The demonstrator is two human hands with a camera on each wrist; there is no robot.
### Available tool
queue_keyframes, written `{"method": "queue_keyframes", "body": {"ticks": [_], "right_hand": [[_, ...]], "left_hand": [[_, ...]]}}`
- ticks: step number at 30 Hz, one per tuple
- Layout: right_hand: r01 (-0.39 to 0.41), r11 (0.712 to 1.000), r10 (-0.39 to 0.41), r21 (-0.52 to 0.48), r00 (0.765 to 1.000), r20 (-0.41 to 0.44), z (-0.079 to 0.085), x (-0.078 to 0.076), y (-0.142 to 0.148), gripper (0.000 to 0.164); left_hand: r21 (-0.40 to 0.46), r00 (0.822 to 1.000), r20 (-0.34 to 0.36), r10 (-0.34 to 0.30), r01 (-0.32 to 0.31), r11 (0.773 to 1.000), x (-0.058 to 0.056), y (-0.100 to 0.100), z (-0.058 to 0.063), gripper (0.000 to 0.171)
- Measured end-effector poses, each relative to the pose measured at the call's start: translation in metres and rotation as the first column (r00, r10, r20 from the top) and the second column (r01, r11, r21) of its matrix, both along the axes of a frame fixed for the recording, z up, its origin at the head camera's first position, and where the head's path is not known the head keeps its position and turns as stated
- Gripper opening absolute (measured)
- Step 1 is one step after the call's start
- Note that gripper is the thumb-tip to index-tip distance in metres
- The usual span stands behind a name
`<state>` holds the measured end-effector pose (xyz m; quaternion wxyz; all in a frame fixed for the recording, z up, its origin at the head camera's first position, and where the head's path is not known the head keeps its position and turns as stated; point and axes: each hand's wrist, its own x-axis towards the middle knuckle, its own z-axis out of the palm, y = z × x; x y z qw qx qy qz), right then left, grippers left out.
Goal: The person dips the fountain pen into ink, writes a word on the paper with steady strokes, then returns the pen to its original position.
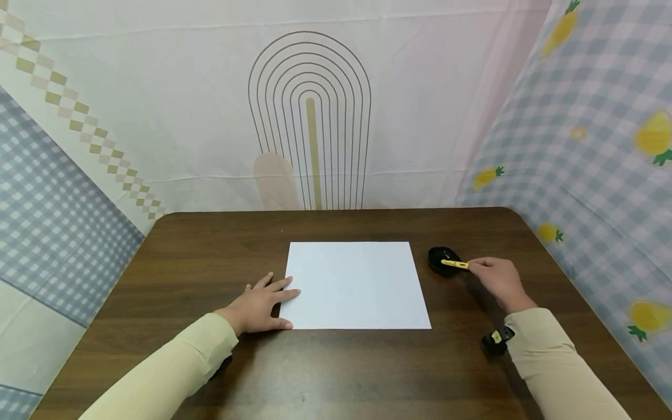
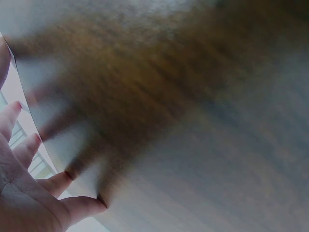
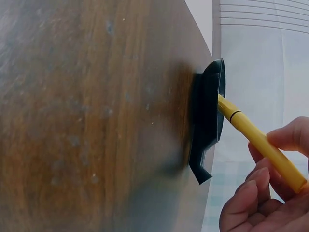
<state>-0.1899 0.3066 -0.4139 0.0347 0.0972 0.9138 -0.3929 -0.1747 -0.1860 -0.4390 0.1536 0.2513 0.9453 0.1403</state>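
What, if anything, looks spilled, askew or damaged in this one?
Nothing stands out. The white sheet looks flat and whole, with the left hand at its left edge. The black dish sits upright on the table, and the yellow pen in the right hand has its far end in the dish. No spill shows.

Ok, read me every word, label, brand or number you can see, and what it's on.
No readable text anywhere.
White paper: visible face blank.
Yellow pen-like tool: no lettering shows.
Black dish: none shows.
Black device on the right wrist: yellowish mark, too small to read.
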Motion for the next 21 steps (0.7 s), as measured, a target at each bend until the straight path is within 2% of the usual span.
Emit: {"method": "queue_keyframes", "body": {"ticks": [7, 13, 17, 21], "right_hand": [[0.059, 0.998, -0.059, -0.029, 0.998, 0.012, -0.001, -0.002, -0.002, 0.045], [0.144, 0.986, -0.142, -0.083, 0.989, 0.035, -0.002, -0.005, -0.007, 0.046], [0.172, 0.979, -0.173, -0.106, 0.985, 0.005, -0.004, -0.007, -0.010, 0.043], [0.168, 0.981, -0.172, -0.100, 0.985, -0.026, -0.005, -0.007, -0.013, 0.040]], "left_hand": [[0.007, 1.000, -0.011, 0.000, 0.000, 1.000, 0.001, 0.001, -0.001, 0.072], [0.012, 1.000, -0.015, 0.002, -0.001, 1.000, 0.001, 0.001, 0.000, 0.072], [0.010, 1.000, -0.015, 0.003, -0.003, 1.000, 0.001, 0.000, -0.001, 0.072], [0.007, 1.000, -0.015, 0.005, -0.005, 1.000, 0.001, 0.001, -0.001, 0.072]]}}
